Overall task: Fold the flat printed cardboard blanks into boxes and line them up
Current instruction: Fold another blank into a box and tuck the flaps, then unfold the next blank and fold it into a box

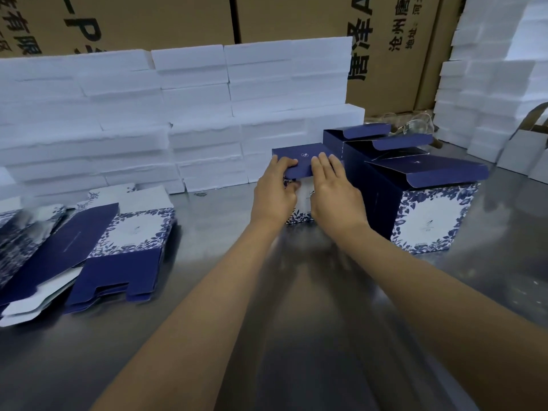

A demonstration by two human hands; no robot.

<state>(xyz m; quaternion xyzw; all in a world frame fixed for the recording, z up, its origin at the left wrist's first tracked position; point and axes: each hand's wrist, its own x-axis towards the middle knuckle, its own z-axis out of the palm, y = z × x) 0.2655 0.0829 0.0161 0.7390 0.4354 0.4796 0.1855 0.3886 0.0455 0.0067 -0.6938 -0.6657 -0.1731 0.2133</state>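
Observation:
A folded blue-and-white floral box (pixel 301 216) stands on the steel table (pixel 296 321), its dark blue lid (pixel 299 155) lying closed on top. My left hand (pixel 275 194) grips the lid's front left edge, thumb on top and fingers curled underneath. My right hand (pixel 333 191) lies flat on the lid's right front, fingers straight. To the right stands a row of finished boxes (pixel 427 215) with their lids half open. A pile of flat printed blanks (pixel 118 250) lies at the left of the table.
White foam slabs (pixel 178 114) are stacked in a wall behind the boxes, with more foam (pixel 489 93) at the right. Large brown cartons (pixel 296 16) stand behind. A white paper bag (pixel 525 149) sits at the far right.

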